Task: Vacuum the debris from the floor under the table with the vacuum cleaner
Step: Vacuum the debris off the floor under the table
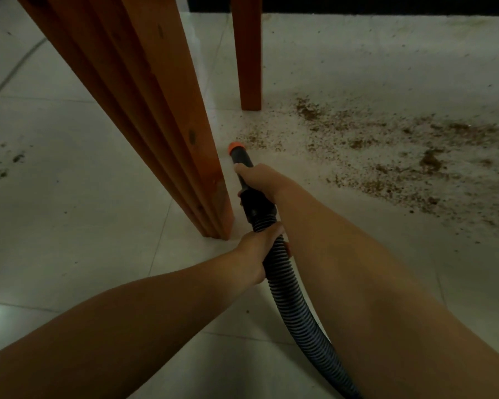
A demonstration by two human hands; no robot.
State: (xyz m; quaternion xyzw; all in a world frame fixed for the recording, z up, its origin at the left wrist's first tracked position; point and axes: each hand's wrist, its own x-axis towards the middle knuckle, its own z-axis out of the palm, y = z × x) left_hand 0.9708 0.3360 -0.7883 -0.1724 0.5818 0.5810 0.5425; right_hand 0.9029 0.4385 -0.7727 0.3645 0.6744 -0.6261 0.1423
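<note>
A black ribbed vacuum hose (pixel 294 300) runs from the bottom of the view up to a black nozzle with an orange tip (pixel 234 147). My right hand (pixel 258 177) grips the nozzle just behind the tip. My left hand (pixel 261 249) holds the ribbed hose a little further back. The orange tip sits on the pale tiled floor, at the left edge of a wide spread of brown crumbly debris (pixel 386 156). The debris stretches rightward under the table.
A thick wooden table leg (pixel 167 119) stands immediately left of the nozzle. A second, thinner leg (pixel 249 53) stands farther back, just beyond the tip. A few dark specks (pixel 15 159) lie on the tiles at the left. A dark wall base runs along the top.
</note>
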